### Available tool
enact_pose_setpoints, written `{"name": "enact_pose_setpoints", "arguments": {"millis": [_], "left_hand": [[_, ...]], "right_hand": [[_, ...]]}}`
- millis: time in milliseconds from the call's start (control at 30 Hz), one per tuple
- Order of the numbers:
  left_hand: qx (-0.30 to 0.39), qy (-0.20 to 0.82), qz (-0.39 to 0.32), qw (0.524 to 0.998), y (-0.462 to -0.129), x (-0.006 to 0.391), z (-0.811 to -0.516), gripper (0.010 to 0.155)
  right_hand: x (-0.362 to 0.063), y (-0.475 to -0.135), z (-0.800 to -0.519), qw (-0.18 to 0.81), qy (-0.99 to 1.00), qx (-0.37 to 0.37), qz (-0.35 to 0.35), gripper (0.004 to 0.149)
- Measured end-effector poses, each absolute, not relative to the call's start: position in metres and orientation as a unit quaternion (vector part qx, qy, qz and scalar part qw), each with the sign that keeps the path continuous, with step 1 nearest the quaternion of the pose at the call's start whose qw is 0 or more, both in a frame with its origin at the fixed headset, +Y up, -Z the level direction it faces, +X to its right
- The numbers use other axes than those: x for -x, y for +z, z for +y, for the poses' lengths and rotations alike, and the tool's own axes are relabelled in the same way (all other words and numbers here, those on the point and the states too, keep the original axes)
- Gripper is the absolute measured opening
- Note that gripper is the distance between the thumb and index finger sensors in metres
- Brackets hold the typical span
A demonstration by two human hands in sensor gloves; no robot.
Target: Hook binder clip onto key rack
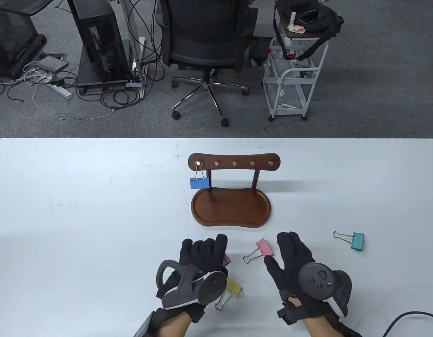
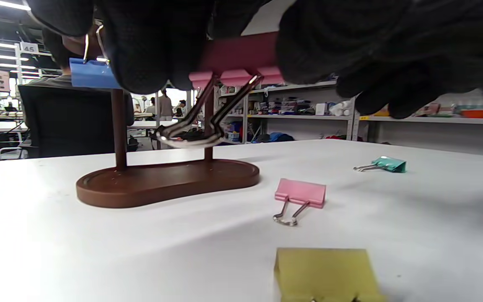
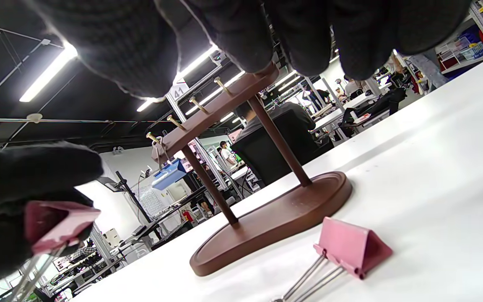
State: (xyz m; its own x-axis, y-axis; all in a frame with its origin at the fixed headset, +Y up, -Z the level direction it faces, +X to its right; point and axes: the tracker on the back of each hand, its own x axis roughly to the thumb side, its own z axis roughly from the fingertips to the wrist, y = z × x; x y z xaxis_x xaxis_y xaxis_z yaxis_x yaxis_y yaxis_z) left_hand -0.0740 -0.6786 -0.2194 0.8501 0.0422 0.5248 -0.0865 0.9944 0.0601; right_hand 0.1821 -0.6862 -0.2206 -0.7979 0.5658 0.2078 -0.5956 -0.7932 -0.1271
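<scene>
Left hand (image 1: 198, 258) grips one pink clip (image 2: 241, 56); right hand (image 1: 293, 256) hovers spread, empty.
Five clips: blue clip (image 1: 199, 183) on the rack (image 1: 234, 163), held pink, and loose pink (image 1: 264, 247), yellow (image 1: 234, 286), teal (image 1: 358, 240) on the counter (image 1: 79, 210).

An office-like lab: office chair (image 1: 211, 38), computer tower (image 1: 97, 42), tangled floor cables (image 1: 107, 94), stocked shelving (image 2: 308, 105), ceiling strip lights (image 3: 46, 73).
</scene>
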Motion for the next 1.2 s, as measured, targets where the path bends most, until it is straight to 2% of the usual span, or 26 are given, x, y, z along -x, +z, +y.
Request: {"name": "enact_pose_setpoints", "arguments": {"millis": [333, 800, 1200], "left_hand": [[-0.056, 0.081, -0.284, 0.954, -0.208, 0.084, -0.67, 0.09], [-0.063, 0.113, -0.331, 0.935, -0.202, 0.08, -0.665, 0.094], [-0.054, 0.108, -0.363, 0.924, -0.196, 0.068, -0.665, 0.097]], "right_hand": [[-0.182, -0.222, -0.687, 0.328, 0.932, -0.116, -0.098, 0.075], [-0.159, -0.22, -0.688, 0.371, 0.868, -0.322, -0.074, 0.069], [-0.142, -0.214, -0.689, 0.356, 0.838, -0.409, -0.05, 0.065]]}}
